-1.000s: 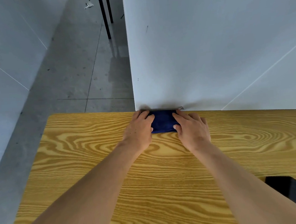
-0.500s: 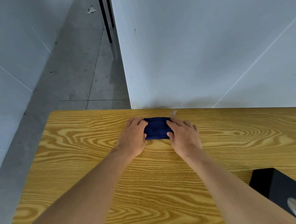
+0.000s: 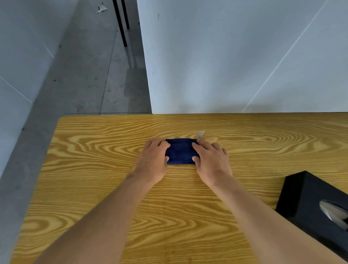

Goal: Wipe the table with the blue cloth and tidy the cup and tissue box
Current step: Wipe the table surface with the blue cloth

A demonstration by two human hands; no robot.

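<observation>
Folded navy cloth (image 3: 180, 151) is lying flat on the wooden table (image 3: 90, 179), toward the far edge. Left hand (image 3: 153, 162) is gripping its left end and right hand (image 3: 212, 162) its right end, with fingers on top and thumbs at the near edge. Black tissue box (image 3: 309, 200) is sitting well apart, near right.

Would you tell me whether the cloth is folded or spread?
Folded: the cloth is a small thick block between left hand and right hand on the table.

Both forearms are bare along their whole visible length, with no sleeve showing. The left hand (image 3: 153, 161) and the right hand (image 3: 211, 162) are bare too.
</observation>
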